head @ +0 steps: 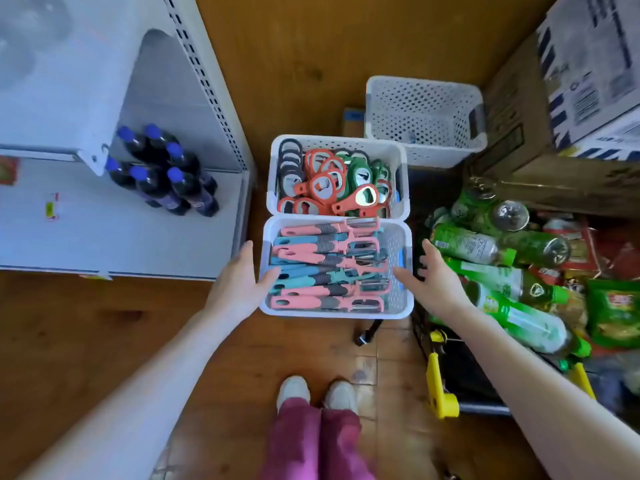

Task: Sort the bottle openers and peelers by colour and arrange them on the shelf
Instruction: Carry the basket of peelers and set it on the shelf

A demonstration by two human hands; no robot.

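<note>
The white perforated plastic basket (335,314) of pink and teal peelers (322,268) sits on the wooden floor, right between the two hands. The left hand (239,280) lies along the basket's left wall, and the right hand (434,277) is at the opposite wall. Just beyond the fingertips, touching the peeler basket, a second white perforated basket (274,174) holds the black, orange-red and green bottle openers (332,183) in a jumble. The white metal shelf (104,237) spreads out past the left hand and carries dark bottles with blue caps (162,174).

Only the top layer of peelers shows, and their blades are a blur. Many opener handles are buried under other openers. Whether the right fingers actually touch the basket wall cannot be made out. The right forearm cuts across a heap of green plastic bottles (485,247) beside that hand.

Both bare forearms reach forward from the lower corners and converge on the basket, palms facing each other. The left fingers are straight, with the thumb reaching over the rim towards the peeler handles. The right thumb points in across the rim, fingers spread and loosely bent outside. Neither hand is clamped on anything.
</note>
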